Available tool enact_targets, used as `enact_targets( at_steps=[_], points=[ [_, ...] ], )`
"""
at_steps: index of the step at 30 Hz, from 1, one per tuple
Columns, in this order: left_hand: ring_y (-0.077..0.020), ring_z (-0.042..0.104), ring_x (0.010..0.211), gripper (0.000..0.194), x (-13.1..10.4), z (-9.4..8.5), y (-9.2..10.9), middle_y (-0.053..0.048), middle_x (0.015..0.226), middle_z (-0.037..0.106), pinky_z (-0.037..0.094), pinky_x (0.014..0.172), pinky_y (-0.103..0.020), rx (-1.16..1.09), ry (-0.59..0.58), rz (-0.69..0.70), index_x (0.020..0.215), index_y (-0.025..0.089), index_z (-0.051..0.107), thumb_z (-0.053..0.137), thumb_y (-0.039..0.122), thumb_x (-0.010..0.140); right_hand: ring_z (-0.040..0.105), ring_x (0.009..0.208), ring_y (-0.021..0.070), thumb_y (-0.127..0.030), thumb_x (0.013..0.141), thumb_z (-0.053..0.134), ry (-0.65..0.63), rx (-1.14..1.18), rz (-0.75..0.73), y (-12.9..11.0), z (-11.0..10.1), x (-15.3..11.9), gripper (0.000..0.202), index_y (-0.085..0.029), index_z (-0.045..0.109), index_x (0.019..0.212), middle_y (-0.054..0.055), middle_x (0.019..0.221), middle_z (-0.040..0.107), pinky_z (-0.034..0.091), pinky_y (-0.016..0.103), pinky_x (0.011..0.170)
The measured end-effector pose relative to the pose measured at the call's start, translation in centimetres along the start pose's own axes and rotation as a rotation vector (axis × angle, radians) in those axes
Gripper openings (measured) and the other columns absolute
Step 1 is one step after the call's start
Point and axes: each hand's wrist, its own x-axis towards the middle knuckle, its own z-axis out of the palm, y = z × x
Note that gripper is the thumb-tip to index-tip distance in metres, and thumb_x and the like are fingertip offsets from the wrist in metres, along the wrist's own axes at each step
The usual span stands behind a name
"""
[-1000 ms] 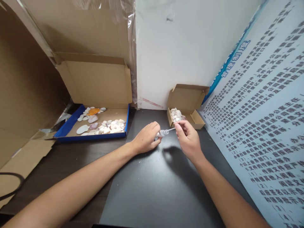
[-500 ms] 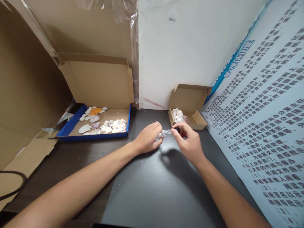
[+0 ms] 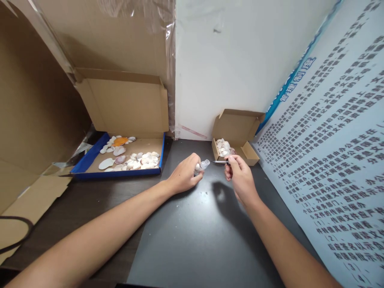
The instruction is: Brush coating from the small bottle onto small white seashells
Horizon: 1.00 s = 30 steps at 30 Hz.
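My left hand (image 3: pixel 183 177) grips a small clear bottle (image 3: pixel 202 166) just above the dark counter (image 3: pixel 198 240). My right hand (image 3: pixel 240 178) pinches its thin applicator (image 3: pixel 220 162), pulled clear of the bottle, near the small shell box (image 3: pixel 237 138).

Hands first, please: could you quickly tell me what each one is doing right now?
Left hand: closed around a small clear glass bottle.
Right hand: closed, pinching a thin black-handled applicator.
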Motion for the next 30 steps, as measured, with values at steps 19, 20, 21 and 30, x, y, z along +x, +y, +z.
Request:
enact_targets(
  at_steps=[19, 20, 21, 30],
  points=[
    [-0.0182, 0.05, 0.077, 0.017, 5.0, 2.4, -3.7, 0.0, 0.08, 0.052, 0.037, 0.069, -0.031, 0.073, 0.142, -0.314, 0.081, 0.023, 0.039, 0.055, 0.018, 0.082, 0.054, 0.047, 0.008, -0.038, 0.088, 0.056, -0.085, -0.015, -0.114, 0.4, 0.0, -0.4, 0.02, -0.021, 0.057, 0.098, -0.001, 0.082, 0.062, 0.036, 0.022, 0.042],
    [-0.0183, 0.05, 0.076, 0.017, 5.3, 2.5, -3.8, 0.0, 0.079, 0.052, 0.036, 0.068, -0.031, 0.078, 0.146, -0.326, 0.08, 0.024, 0.039, 0.055, 0.018, 0.082, 0.055, 0.047, 0.0081, -0.04, 0.088, 0.055, -0.087, -0.016, -0.113, 0.4, 0.1, -0.4, 0.022, -0.021, 0.057, 0.099, 0.0, 0.082, 0.062, 0.036, 0.022, 0.042],
    [-0.0184, 0.051, 0.075, 0.017, 5.4, 2.5, -3.9, 0.0, 0.079, 0.052, 0.036, 0.067, -0.031, 0.082, 0.148, -0.337, 0.081, 0.024, 0.039, 0.055, 0.018, 0.082, 0.055, 0.047, 0.0082, -0.041, 0.089, 0.054, -0.089, -0.019, -0.112, 0.4, 0.1, -0.4, 0.023, -0.021, 0.057, 0.099, 0.0, 0.082, 0.063, 0.036, 0.022, 0.042],
    [-0.0185, 0.054, 0.073, 0.018, 5.4, 2.6, -4.3, -0.001, 0.079, 0.055, 0.036, 0.065, -0.03, 0.068, 0.155, -0.406, 0.083, 0.024, 0.042, 0.059, 0.019, 0.081, 0.05, 0.046, 0.0076, -0.053, 0.088, 0.057, -0.08, -0.041, -0.126, 0.2, 0.6, -0.7, 0.033, -0.02, 0.059, 0.095, -0.004, 0.066, 0.055, 0.035, 0.02, 0.042]
  ],
)
